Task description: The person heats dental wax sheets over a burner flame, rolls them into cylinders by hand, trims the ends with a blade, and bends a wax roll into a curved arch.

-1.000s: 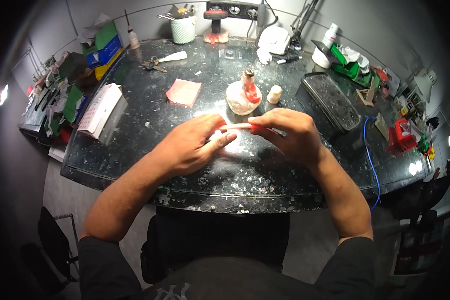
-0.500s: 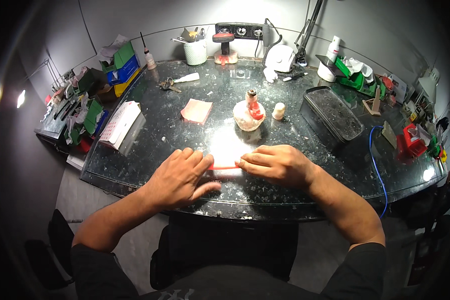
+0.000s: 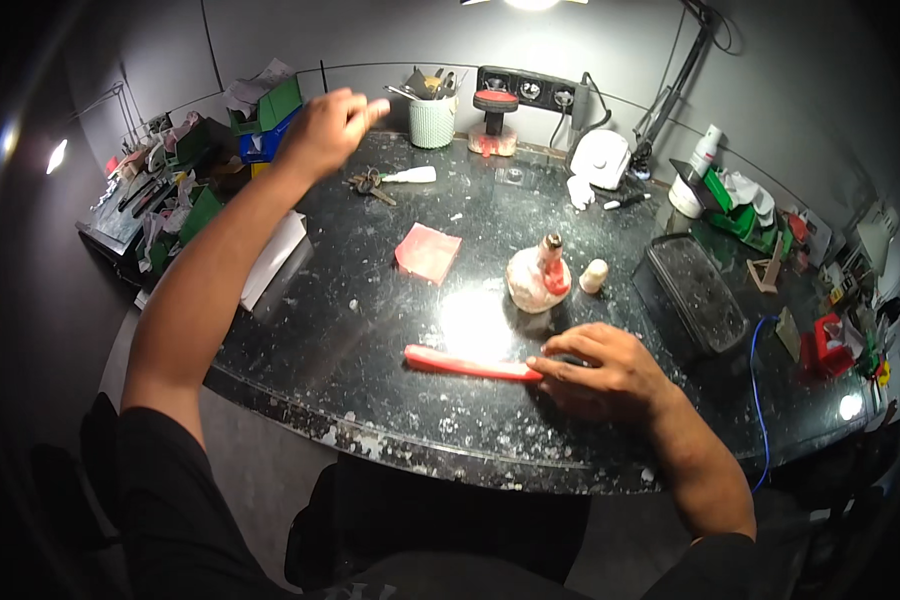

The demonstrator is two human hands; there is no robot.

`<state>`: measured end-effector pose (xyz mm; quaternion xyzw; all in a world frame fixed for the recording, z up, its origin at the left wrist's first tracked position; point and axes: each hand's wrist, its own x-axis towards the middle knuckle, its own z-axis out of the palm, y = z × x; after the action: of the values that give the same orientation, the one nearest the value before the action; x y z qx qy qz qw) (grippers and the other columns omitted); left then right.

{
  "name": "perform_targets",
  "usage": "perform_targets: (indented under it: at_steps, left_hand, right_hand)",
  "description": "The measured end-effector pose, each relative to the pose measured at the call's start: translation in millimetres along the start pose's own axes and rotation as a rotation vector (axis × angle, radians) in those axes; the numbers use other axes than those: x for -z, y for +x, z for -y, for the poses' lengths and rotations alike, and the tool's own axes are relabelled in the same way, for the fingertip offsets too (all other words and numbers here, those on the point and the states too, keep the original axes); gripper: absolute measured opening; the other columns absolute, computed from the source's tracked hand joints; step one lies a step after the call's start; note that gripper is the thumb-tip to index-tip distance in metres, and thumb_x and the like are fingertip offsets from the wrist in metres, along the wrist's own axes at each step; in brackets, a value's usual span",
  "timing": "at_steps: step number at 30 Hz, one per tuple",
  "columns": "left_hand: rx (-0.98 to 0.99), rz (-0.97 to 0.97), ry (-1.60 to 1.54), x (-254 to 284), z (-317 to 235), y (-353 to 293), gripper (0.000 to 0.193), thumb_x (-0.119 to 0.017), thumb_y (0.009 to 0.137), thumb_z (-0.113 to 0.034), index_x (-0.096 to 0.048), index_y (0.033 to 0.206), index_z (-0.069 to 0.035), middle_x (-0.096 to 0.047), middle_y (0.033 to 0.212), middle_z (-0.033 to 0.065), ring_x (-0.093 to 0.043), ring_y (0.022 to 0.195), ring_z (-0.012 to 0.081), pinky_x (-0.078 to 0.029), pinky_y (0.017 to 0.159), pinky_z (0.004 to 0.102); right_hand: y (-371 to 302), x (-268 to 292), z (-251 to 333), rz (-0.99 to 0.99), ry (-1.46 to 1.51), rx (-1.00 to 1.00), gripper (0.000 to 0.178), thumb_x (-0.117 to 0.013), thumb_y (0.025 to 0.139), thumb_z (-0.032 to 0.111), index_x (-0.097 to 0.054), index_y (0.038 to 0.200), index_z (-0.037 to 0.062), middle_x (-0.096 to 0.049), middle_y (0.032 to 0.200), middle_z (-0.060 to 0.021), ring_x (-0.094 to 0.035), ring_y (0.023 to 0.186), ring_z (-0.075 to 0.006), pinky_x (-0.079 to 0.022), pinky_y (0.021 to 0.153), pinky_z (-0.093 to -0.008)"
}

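Observation:
A long red wax roll lies on the dark, speckled bench top. My right hand has its fingertips pinched at the roll's right end. Raised toward the far left, my left hand has its thumb stretched out and its other fingers curled, partly out of sight. It covers the small bottle, whose thin dark stick rises behind it. A square pink wax sheet rests beyond the roll. Farther right stands a squat spirit lamp smeared white and red, with a small whitish cap beside it.
Keys and a white tube lie near my left hand. My left forearm partly hides a white box. A green cup of tools stands at the back. On the right are a dark lidded box and a blue cable.
My left hand has left the red wax roll and moved up to the far left, over the bottle. The roll now shows at full length. My right hand stays at its right end.

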<state>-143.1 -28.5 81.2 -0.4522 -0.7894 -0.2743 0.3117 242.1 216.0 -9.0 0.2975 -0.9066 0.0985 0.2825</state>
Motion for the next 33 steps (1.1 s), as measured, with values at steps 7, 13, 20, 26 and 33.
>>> perform_targets:
  at_steps: [7, 13, 20, 26, 33]
  left_hand:
    - [0.453, 0.107, -0.162, -97, 109, 140, 0.047, -0.089, 0.090, -0.037, -0.076, 0.124, -0.008, -0.075, 0.122, 0.0121, -0.070, 0.108, 0.0295, -0.056, 0.094, 0.0411]
    - [0.304, 0.262, -0.035, -147, 98, 167, 0.038, -0.092, 0.085, -0.028, -0.083, 0.115, -0.007, -0.082, 0.112, 0.0137, -0.076, 0.104, 0.0265, -0.058, 0.093, 0.0394]
    - [0.062, 0.049, -0.055, -78, 90, 198, 0.025, -0.082, 0.094, -0.033, -0.084, 0.108, -0.012, -0.083, 0.096, 0.0071, -0.077, 0.090, 0.0195, -0.058, 0.083, 0.0343]
    - [0.356, -0.098, -0.428, -20, 164, 147, 0.037, -0.079, 0.098, -0.040, -0.079, 0.108, -0.004, -0.076, 0.089, 0.0047, -0.069, 0.079, 0.0159, -0.054, 0.073, 0.0339]
    - [0.837, 0.500, -0.121, -89, 211, 68, 0.045, -0.082, 0.096, -0.040, -0.076, 0.122, -0.004, -0.077, 0.105, 0.0127, -0.072, 0.084, 0.0238, -0.057, 0.064, 0.0399]
  right_hand:
    - [5, 15, -6, 0.056, 0.132, -0.138, 0.023, -0.088, 0.084, 0.009, -0.079, 0.105, 0.0071, -0.074, 0.093, -0.0052, -0.072, 0.078, -0.0229, -0.059, 0.067, -0.0355]
    - [-2, 21, -14, 0.049, 0.177, -0.270, 0.022, -0.088, 0.084, 0.009, -0.080, 0.104, 0.0070, -0.075, 0.089, -0.0044, -0.073, 0.075, -0.0208, -0.059, 0.066, -0.0330]
    - [-8, 20, -25, 0.019, 0.207, -0.318, 0.020, -0.087, 0.086, 0.010, -0.082, 0.105, 0.0082, -0.076, 0.087, -0.0027, -0.072, 0.073, -0.0195, -0.059, 0.065, -0.0333]
    - [-8, 25, -27, 0.008, 0.184, -0.297, 0.019, -0.087, 0.086, 0.010, -0.083, 0.104, 0.0086, -0.076, 0.087, -0.0034, -0.072, 0.072, -0.0200, -0.058, 0.064, -0.0337]
    - [-20, 24, -35, -0.051, 0.200, -0.407, 0.017, -0.084, 0.087, 0.005, -0.084, 0.104, 0.0057, -0.077, 0.085, -0.0066, -0.072, 0.072, -0.0218, -0.058, 0.065, -0.0332]
